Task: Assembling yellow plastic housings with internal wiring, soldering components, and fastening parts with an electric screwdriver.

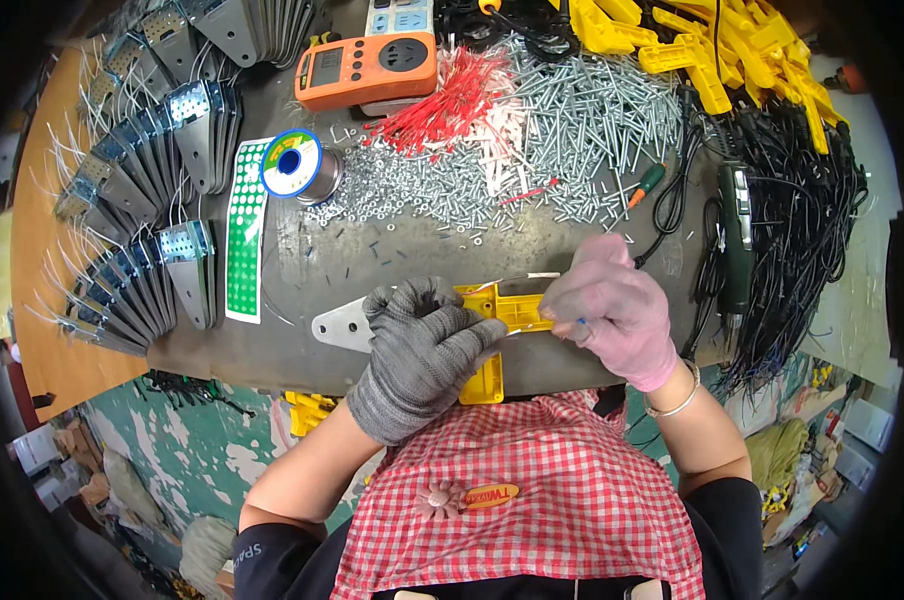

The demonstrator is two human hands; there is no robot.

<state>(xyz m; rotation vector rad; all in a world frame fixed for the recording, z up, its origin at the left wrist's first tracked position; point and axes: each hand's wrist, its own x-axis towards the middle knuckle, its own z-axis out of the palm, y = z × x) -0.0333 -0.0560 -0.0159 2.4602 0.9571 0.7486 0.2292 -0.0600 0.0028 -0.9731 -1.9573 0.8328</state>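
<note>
In front of me on the workbench lies a yellow plastic handle shell [487,378], its ribbed hollow side up. A grey metal plate [340,326] with holes sticks out to its left, partly under my hand. My left hand [422,345], in a grey knit glove, is closed over the joint of plate and shell. A thin white wire [518,331] runs from its thumb and fingertips toward my right hand [612,312]. That hand, in a pink glove with bare fingertips, pinches at the wire's other end, where a tiny blue bit shows. Another pale wire [532,276] stretches above the shell.
Stacked metal plates with wires [187,260] fan out at left, beside a green sticker sheet [247,240] and a solder spool [302,170]. Behind lie an orange meter [367,72], loose screws [602,110] and yellow shells [712,50]. Black cords [792,230] and a screwdriver [647,185] lie right.
</note>
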